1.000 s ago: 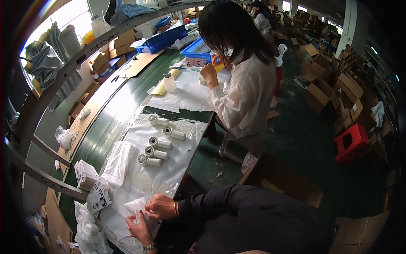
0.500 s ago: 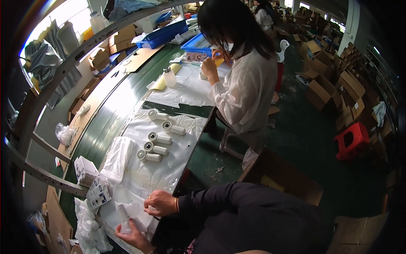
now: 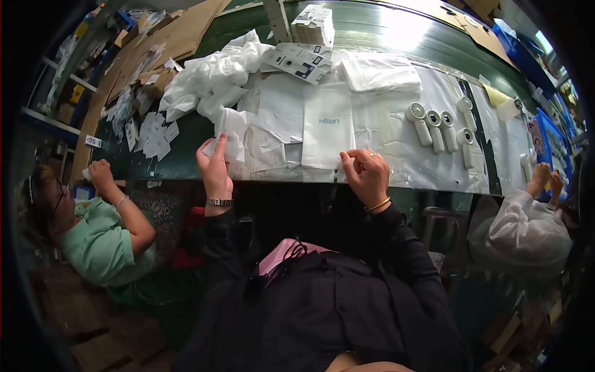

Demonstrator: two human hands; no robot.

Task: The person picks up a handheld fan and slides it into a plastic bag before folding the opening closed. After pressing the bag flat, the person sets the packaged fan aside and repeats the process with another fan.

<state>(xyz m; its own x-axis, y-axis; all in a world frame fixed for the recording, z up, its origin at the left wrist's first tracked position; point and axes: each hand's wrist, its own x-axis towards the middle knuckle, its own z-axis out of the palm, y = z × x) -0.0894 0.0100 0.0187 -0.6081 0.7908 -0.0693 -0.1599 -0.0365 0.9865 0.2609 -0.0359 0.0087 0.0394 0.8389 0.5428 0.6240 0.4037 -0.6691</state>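
Observation:
My left hand (image 3: 215,170) grips a crumpled white bag (image 3: 234,137) between thumb and fingers at the table's near edge. Whatever may be inside the bag is hidden. In front of me a flat white printed pouch (image 3: 327,121) lies on the plastic-covered table (image 3: 390,142). My right hand (image 3: 368,177) is closed, thumb and forefinger pinched at the pouch's lower right corner. To the right of it lie several white handheld fans (image 3: 419,123) with round grille heads.
Loose white bags (image 3: 214,77) heap at the left, beside paper scraps (image 3: 158,136). Folded cartons (image 3: 300,61) and a carton stack (image 3: 313,26) stand behind, near a metal post (image 3: 277,18). Flat white bags (image 3: 379,71) lie far right of these. Co-workers sit on both sides.
The view has swung left from the neighbour's place to straight ahead. My left hand still grips white wrapping; my right hand is now at the flat pouch's corner.

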